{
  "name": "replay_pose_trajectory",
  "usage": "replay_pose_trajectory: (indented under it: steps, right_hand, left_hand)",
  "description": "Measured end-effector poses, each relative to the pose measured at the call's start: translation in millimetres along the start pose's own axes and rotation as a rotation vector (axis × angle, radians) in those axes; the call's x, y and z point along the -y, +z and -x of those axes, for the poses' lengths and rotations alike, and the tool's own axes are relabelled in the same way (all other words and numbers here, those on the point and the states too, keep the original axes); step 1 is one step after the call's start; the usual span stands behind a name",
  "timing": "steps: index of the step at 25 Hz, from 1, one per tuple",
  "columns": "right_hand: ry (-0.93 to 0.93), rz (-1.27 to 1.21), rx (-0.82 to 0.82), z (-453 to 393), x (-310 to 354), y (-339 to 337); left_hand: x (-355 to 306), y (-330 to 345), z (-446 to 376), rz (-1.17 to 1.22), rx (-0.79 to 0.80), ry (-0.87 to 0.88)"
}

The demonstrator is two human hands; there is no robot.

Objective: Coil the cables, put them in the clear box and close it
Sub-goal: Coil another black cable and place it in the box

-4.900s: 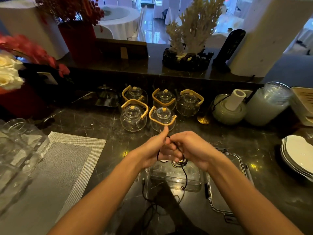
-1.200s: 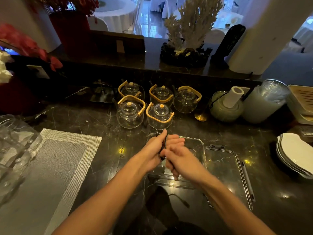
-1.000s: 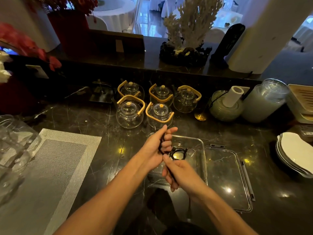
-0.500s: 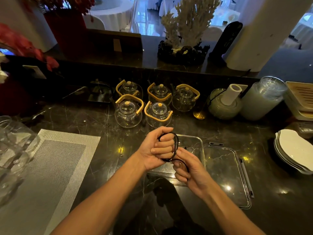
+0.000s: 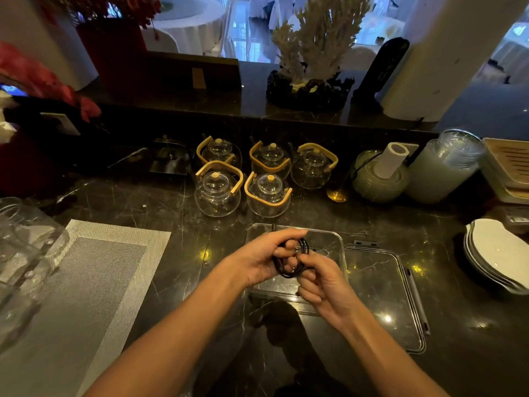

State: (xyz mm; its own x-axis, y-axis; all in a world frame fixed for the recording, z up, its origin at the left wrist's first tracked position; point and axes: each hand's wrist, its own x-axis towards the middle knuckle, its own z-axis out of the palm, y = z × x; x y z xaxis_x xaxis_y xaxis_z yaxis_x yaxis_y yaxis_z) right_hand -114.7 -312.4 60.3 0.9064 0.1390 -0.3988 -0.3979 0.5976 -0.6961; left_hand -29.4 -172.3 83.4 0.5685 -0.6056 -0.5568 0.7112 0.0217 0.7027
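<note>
A thin black cable (image 5: 292, 269) is wound into a small coil of several loops. My left hand (image 5: 263, 257) grips the coil, with the thumb stretched over its top. My right hand (image 5: 320, 282) pinches the coil's right side with its fingertips. Both hands hover above the clear box (image 5: 329, 239), which stands open on the dark marble counter. Its clear lid (image 5: 380, 296) lies flat on the counter just right of the box. My hands hide most of the box's inside.
Several glass teapots (image 5: 217, 193) with yellow handles stand behind the box. A grey placemat (image 5: 86, 282) lies at the left beside glass jars (image 5: 20, 253). White plates (image 5: 492, 253) are stacked at the right, with a green pot (image 5: 378, 179) and a large jar (image 5: 440, 167) behind.
The long hanging cable has been wound up into a tight coil, with no loose tail dangling. My right hand has come up against the coil beside my left hand.
</note>
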Motion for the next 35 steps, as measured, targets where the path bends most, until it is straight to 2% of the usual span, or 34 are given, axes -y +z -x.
replay_pose_trajectory:
  steps: [2,5,8,12,18,22,24,29,32,35]
  right_hand:
    - [-0.022,0.067,-0.004,-1,7,-1]
    - [-0.015,0.16,0.009,-2,10,-6]
    - [0.037,0.203,0.035,-6,6,-12]
    - [0.056,0.317,0.004,-5,7,-12]
    - [0.072,0.465,-0.043,-1,3,-11]
    - [0.124,0.513,0.053,8,-4,-16]
    - [0.124,0.458,0.12,14,-3,-23]
    - [0.037,0.115,0.086,29,17,-56]
    - [0.019,-0.14,0.068,30,26,-69]
    - [-0.058,-0.441,-0.012,26,25,-71]
  left_hand:
    - [2,-1,-3,-0.078,-0.123,0.063]
    - [9,0,-9,0.022,-0.184,0.127]
    - [9,2,-9,0.154,-0.132,0.079]
    - [10,-4,-9,0.144,-0.094,0.028]
    - [9,-9,-13,0.269,-0.017,0.021]
    - [-3,-14,-11,0.413,0.001,0.042]
    - [-10,-17,-7,0.463,-0.013,0.065]
    - [-18,-31,-2,0.575,-0.064,0.093]
    - [-16,-30,-3,0.604,-0.006,0.051]
    - [-11,-20,-3,0.533,0.072,0.02]
